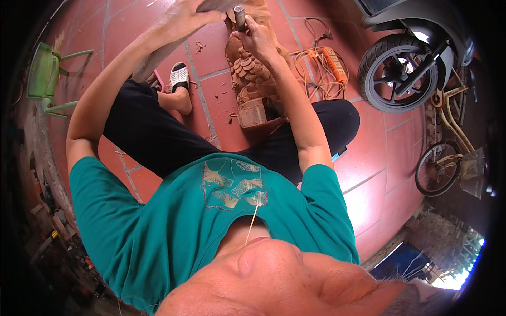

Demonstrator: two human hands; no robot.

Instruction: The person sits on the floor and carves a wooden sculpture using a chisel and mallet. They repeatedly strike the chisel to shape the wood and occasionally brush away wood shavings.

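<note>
A carved brown wooden figure (247, 73) lies on the floor between my legs, with rounded, layered shapes and a flat base toward me. At its far part, my right hand (258, 39) is wrapped round a chisel (240, 18). Only the chisel's round dark handle with its metal end shows; the blade is hidden. My left hand (184, 20), to the left, grips a grey-brown wooden club (213, 5). The club's far end is close to the chisel's handle; whether they touch I cannot tell. More of the club shows under my left forearm.
Wood chips (199, 47) lie on the red tiles. An orange power strip (334, 64) with tangled cords is right of the carving. Farther right stand a motorbike wheel (399, 73) and a bicycle wheel (437, 168). A green chair (42, 73) is at left, near a sandaled foot (179, 79).
</note>
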